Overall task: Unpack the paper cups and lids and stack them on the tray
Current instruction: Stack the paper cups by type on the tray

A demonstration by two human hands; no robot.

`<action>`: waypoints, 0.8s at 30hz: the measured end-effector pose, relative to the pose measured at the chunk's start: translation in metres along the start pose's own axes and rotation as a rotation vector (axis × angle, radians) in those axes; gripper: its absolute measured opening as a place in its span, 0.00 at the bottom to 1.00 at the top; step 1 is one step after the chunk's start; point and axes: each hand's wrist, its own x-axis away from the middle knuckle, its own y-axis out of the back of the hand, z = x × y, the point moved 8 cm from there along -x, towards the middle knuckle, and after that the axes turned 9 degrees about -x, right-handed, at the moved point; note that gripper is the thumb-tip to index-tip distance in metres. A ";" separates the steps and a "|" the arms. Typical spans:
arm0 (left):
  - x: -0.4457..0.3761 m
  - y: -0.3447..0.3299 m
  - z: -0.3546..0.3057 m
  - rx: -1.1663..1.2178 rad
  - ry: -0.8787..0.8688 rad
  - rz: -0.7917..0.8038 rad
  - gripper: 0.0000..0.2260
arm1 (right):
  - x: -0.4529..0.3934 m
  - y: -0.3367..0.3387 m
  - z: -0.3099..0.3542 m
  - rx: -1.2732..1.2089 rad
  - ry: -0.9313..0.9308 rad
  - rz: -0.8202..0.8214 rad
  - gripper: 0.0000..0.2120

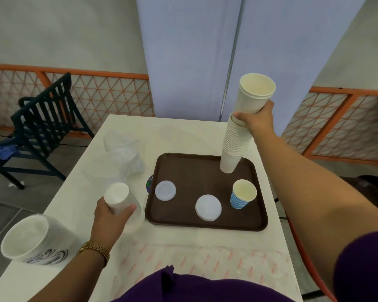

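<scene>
While the right hand grips a short nest of cream paper cups tilted over the tall leaning column of white paper cups on the brown plastic tray, a sideways push could topple that column onto the blue striped cup. The left hand holds a plastic-wrapped sleeve of white cups over the white tabletop, beside the tray; two white lids lie on the tray.
</scene>
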 end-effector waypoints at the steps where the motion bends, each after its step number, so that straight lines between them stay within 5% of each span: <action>1: 0.000 0.000 0.000 0.002 0.002 -0.002 0.37 | 0.001 0.000 -0.006 0.011 -0.011 -0.003 0.52; 6: 0.002 0.000 -0.003 0.011 -0.008 -0.003 0.37 | 0.021 0.006 -0.025 0.046 0.005 -0.067 0.60; 13: 0.004 0.001 -0.006 0.021 -0.016 0.019 0.37 | 0.068 -0.001 -0.012 0.247 0.218 -0.114 0.37; 18: 0.006 0.005 -0.004 0.044 -0.022 0.039 0.37 | 0.134 -0.075 0.006 0.363 0.342 0.306 0.19; 24: 0.004 0.007 0.019 -0.042 0.029 0.090 0.42 | 0.229 -0.167 0.032 0.662 0.681 0.801 0.19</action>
